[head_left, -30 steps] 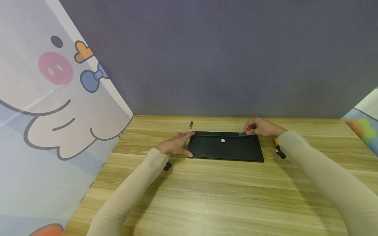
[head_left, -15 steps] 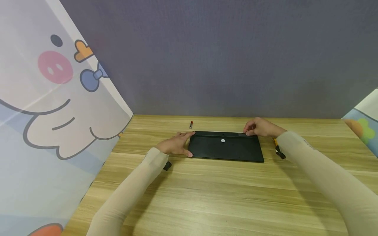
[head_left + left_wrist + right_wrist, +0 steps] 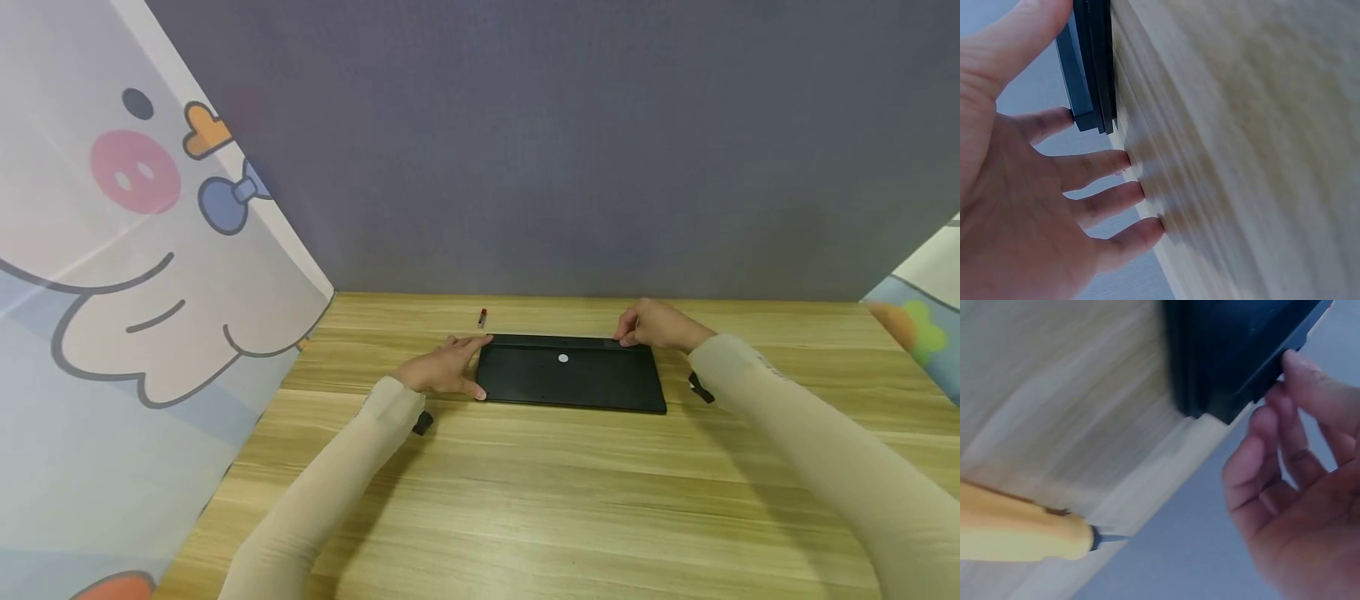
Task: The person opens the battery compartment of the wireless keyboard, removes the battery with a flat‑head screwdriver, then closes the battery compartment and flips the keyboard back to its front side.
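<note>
A thin black keyboard (image 3: 567, 383) lies underside up on the table, its raised ridge (image 3: 551, 341) along the far edge and a round white sticker near the middle. My left hand (image 3: 442, 369) steadies its left end, thumb at the near corner and index finger at the far one. In the left wrist view, the other fingers (image 3: 1116, 240) are spread and reach down to the tabletop. My right hand (image 3: 654, 325) pinches the ridge near its right end. The right wrist view shows the thumb (image 3: 1313, 381) on the ridge edge, with the other fingers bent beneath it.
A small cylinder with a red end (image 3: 482, 317) lies behind the keyboard. In the right wrist view, a screwdriver with a yellow handle (image 3: 1029, 528) lies on the wooden table (image 3: 525, 500); my right sleeve hides it from the head camera. A grey partition (image 3: 562, 167) stands behind the table.
My right hand and forearm have shifted slightly left along the ridge, and the sleeve now covers the yellow handle. A grey patch beside the right fingers looks darker. The left hand keeps its place on the keyboard.
</note>
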`<state>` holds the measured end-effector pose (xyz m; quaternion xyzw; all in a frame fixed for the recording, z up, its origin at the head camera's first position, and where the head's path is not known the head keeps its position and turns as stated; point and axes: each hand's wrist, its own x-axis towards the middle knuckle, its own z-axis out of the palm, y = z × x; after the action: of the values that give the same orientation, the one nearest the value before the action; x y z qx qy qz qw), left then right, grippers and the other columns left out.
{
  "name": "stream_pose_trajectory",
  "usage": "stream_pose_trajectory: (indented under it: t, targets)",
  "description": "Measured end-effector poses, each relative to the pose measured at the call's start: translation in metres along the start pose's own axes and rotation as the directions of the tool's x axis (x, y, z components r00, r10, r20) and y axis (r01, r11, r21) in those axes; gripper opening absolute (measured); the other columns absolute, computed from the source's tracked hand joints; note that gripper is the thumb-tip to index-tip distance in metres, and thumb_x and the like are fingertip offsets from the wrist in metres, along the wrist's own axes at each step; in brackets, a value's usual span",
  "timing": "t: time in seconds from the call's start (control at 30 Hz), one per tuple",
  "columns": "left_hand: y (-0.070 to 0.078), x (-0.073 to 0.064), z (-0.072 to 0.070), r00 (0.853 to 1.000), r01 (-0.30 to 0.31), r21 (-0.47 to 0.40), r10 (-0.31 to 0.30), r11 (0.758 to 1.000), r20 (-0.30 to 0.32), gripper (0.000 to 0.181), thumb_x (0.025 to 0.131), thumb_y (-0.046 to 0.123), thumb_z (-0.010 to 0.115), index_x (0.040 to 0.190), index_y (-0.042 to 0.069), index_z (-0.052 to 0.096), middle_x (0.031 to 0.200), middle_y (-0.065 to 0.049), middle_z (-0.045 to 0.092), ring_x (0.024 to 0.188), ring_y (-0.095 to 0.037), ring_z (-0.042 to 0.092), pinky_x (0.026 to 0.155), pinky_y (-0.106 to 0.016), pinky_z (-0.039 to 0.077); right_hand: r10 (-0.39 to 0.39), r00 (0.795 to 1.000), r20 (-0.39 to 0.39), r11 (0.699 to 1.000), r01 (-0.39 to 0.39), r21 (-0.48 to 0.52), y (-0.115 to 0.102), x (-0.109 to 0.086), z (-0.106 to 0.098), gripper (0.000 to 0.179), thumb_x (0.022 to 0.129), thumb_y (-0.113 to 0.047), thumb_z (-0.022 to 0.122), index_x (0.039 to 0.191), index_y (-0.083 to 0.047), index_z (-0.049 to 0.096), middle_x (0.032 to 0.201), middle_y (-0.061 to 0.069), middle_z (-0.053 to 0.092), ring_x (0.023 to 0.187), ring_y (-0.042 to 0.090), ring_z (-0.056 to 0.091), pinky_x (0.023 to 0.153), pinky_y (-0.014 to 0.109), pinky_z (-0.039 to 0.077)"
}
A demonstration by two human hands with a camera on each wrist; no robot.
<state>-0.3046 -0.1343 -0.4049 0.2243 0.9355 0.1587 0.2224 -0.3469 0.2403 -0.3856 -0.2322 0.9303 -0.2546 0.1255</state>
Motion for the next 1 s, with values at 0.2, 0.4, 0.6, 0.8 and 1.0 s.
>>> stream_pose_trajectory:
  t: [0.2,0.4,0.6,0.8,1.0]
  targets:
    - [0.000,-0.001,-0.001,1.000,0.008,-0.012,-0.008,1.000,0.000,0.105,0.075,0.049,0.074,0.153,0.031,0.008,0.157,-0.002,0.010,0.141,-0.034,0.005,0.104,-0.058,0.023,-0.048,0.999,-0.002,0.996,0.048,-0.075,-0.016,0.005,0.006,0.007,0.080,-0.001,0.074,0.076,-0.006,0.073,0.079,0.000,0.069,0.071,0.017,0.062,0.066,0.038,0.050]
    - [-0.001,0.000,-0.001,1.000,0.003,-0.020,-0.004,1.000,-0.010,0.104,0.074,0.051,0.074,0.153,0.031,0.009,0.156,0.000,0.011,0.141,-0.034,0.006,0.102,-0.058,0.025,-0.036,0.999,-0.004,0.997,0.035,-0.063,-0.022,0.010,0.007,0.009,0.078,0.001,0.075,0.073,-0.006,0.073,0.077,0.000,0.069,0.070,0.017,0.062,0.065,0.038,0.049]
    - [-0.002,0.000,0.000,1.000,0.008,-0.028,-0.008,1.000,-0.005,0.106,0.072,0.055,0.074,0.152,0.034,0.009,0.156,-0.005,0.010,0.141,-0.034,0.005,0.103,-0.059,0.023,-0.008,1.000,0.016,0.999,0.009,-0.050,-0.017,0.010,0.006,0.008,0.079,-0.001,0.075,0.075,-0.008,0.074,0.080,-0.001,0.069,0.074,0.017,0.061,0.070,0.039,0.049]
    - [-0.002,0.000,0.001,1.000,-0.002,-0.045,0.001,0.999,-0.014,0.106,0.071,0.054,0.075,0.152,0.034,0.010,0.156,-0.007,0.010,0.141,-0.034,0.005,0.104,-0.059,0.020,-0.009,1.000,0.015,0.999,0.010,-0.053,-0.019,0.009,0.006,0.008,0.080,-0.001,0.074,0.076,-0.007,0.072,0.079,-0.001,0.067,0.072,0.017,0.058,0.069,0.038,0.048]
    - [-0.003,0.000,0.002,1.000,-0.002,-0.038,0.002,0.999,-0.011,0.107,0.072,0.056,0.074,0.152,0.034,0.008,0.156,-0.009,0.009,0.141,-0.034,0.006,0.106,-0.058,0.017,-0.060,0.998,0.006,0.990,0.060,-0.126,-0.024,0.007,0.011,0.008,0.082,-0.002,0.073,0.083,-0.008,0.067,0.080,0.001,0.061,0.075,0.020,0.055,0.070,0.041,0.046]
